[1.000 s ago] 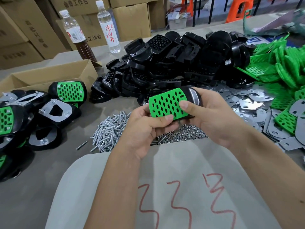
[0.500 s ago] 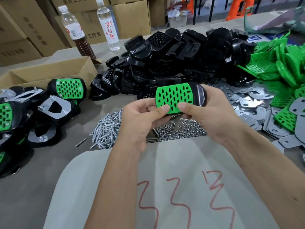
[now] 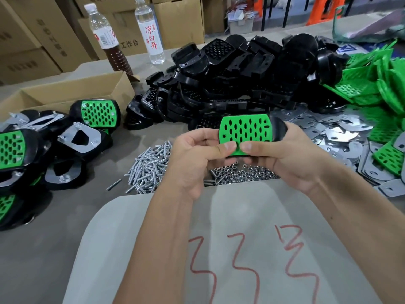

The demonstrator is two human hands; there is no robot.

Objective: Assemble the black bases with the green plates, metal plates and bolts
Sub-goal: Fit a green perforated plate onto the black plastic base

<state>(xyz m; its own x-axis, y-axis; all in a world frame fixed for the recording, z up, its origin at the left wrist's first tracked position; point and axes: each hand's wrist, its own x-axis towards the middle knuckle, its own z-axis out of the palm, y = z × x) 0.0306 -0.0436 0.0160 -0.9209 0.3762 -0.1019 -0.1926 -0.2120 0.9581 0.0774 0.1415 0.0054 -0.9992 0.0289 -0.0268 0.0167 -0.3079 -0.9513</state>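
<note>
A black base (image 3: 279,130) with a perforated green plate (image 3: 245,131) on its face is held up above the table, between both hands. My left hand (image 3: 195,154) grips its left end, thumb pressed on the plate's lower edge. My right hand (image 3: 282,156) grips the right end, thumb beside the left thumb. Below lie a heap of bolts (image 3: 149,167) and a heap of nuts (image 3: 241,174). A pile of black bases (image 3: 230,80) lies behind, with loose green plates (image 3: 377,84) and metal plates (image 3: 341,137) on the right.
Assembled bases (image 3: 43,145) lie in a heap on the left, in front of an open cardboard box (image 3: 72,93). Two bottles (image 3: 151,31) stand at the back by stacked cartons. A grey sheet with red marks (image 3: 219,249) covers the near table.
Both hands have lifted the base with the green plate up and to the right and turned it level. Both thumbs now meet on the plate's lower edge.
</note>
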